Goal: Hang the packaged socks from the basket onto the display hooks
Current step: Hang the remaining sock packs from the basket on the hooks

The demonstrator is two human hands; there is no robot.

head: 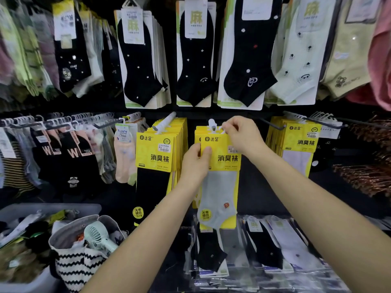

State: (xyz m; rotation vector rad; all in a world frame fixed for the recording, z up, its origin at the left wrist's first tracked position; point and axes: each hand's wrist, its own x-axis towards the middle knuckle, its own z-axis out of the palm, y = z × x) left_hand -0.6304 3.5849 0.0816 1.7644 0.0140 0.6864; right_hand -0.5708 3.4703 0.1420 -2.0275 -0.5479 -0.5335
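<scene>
At frame centre our left hand (pixel 195 160) grips the left edge of the yellow grey-sock pack (pixel 222 163), thumb curled over its face; our right hand (pixel 241 134) pinches its top corner beside the white plastic hangers (pixel 212 124), where the hook itself is hidden. If the hanger hole misses the hook tip, we judge the pack could drop or dislodge the stack (pixel 197 134) behind. Readable: 达足, 消臭袜; round sticker (pixel 206 214) 无骨缝合.

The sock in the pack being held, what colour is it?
The sock is light grey with a small red motif, on a yellow card; head view.
</scene>
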